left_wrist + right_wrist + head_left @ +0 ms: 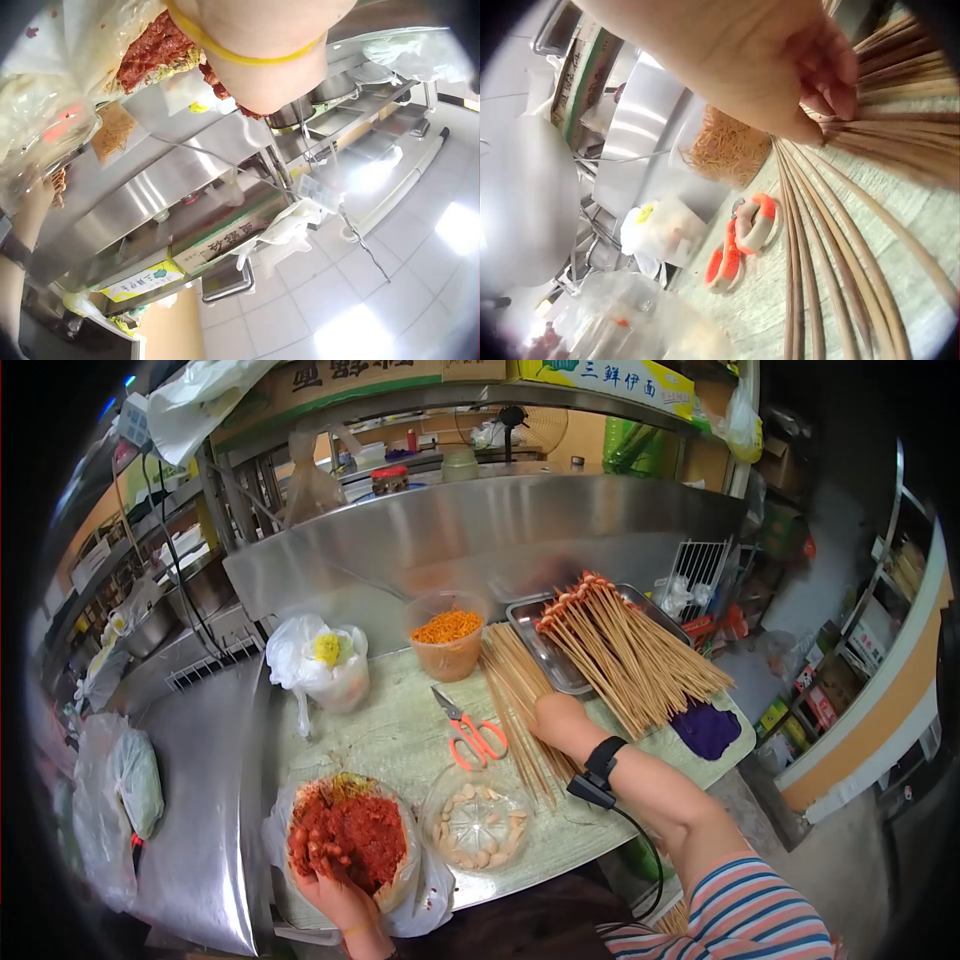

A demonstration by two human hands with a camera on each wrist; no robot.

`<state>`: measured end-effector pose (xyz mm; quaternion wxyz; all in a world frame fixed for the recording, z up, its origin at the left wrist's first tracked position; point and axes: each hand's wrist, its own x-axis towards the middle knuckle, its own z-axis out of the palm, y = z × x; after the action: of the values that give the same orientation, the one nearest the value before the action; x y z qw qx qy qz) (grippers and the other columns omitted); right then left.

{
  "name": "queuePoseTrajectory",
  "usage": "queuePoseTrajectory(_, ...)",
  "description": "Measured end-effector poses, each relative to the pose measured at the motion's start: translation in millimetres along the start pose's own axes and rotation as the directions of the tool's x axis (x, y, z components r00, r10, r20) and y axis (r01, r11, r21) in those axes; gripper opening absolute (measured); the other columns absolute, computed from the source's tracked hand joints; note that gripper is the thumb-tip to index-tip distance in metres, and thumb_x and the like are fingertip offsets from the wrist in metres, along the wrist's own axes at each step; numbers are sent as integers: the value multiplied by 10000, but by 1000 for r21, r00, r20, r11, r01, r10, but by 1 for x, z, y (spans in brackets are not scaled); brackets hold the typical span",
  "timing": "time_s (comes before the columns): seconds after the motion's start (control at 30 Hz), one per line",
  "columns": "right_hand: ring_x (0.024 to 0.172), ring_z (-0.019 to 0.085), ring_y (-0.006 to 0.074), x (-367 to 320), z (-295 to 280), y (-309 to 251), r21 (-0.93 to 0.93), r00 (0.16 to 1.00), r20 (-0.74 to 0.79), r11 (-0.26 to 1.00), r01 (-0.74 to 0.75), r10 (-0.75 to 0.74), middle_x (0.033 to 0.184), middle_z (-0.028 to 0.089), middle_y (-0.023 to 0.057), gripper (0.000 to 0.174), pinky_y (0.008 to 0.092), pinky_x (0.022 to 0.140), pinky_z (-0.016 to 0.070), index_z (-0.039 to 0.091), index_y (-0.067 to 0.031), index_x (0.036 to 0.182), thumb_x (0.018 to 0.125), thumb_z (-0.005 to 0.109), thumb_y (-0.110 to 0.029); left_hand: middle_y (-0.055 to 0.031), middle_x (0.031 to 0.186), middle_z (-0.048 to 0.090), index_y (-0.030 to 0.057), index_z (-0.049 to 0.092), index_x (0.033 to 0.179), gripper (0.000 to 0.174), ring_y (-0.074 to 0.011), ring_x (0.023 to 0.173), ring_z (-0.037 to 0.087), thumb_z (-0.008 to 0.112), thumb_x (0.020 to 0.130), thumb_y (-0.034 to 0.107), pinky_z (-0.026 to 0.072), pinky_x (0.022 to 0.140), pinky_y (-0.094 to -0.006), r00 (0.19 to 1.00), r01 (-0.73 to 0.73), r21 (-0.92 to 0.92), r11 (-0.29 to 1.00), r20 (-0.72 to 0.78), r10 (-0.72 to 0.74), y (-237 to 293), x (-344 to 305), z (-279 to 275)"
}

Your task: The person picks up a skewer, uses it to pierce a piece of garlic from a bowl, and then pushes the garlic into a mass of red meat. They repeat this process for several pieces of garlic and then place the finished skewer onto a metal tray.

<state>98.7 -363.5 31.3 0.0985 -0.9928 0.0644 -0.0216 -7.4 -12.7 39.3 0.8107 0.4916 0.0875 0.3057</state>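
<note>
My left hand [342, 900] reaches into a plastic-lined bowl of red marinated meat [385, 840]. Red paste coats its fingers, and I cannot tell whether they hold a piece. In the left wrist view, the wrist with a yellow band [247, 56] hides most of that hand. On the right, my right hand [562, 722] is over loose bamboo skewers [515, 670]. Seen from the right wrist, its curled fingers [838, 94] and thumb pinch at the skewers' ends, with several skewers [840, 247] fanning out below. Loaded skewers [630, 645] with red-and-white tips are heaped on a metal tray [570, 678] beyond.
Orange-handled scissors [470, 735] lie left of the skewers. A clear dish with pale pieces [478, 825] stands beside the meat bowl. Behind are a tub of orange shreds [447, 635] and a white-bagged container [335, 670]. A purple cloth [707, 730] lies at the right corner.
</note>
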Motion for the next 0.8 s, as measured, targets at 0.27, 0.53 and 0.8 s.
queuePoseTrajectory(0.27,633,649,280,23,9,28,204,997,49,976,-73,64,694,649,183,200,375,608,514,667,24,755,748,618,-170,-34,962,589,15,503,1199,298,-76,712,520,523,910,87,439,613,-197,991,10,-27,1000,132,-6,-8,2,-14)
queuePoseTrajectory(0.53,475,580,118,-11,-32,27,710,975,211,675,-200,68,611,581,51,117,241,398,447,558,-20,781,835,535,-121,-66,1050,601,15,507,1199,307,-107,752,550,523,893,30,455,610,-219,994,53,-71,996,100,-46,-9,7,-18)
queuePoseTrajectory(0.8,626,543,66,-85,-123,-12,802,801,-575,308,512,165,796,545,12,127,182,562,430,508,-50,902,942,503,-170,-71,988,620,-2,559,1147,279,-126,788,577,547,868,-11,474,692,-248,999,18,-69,997,51,-15,26,31,-25)
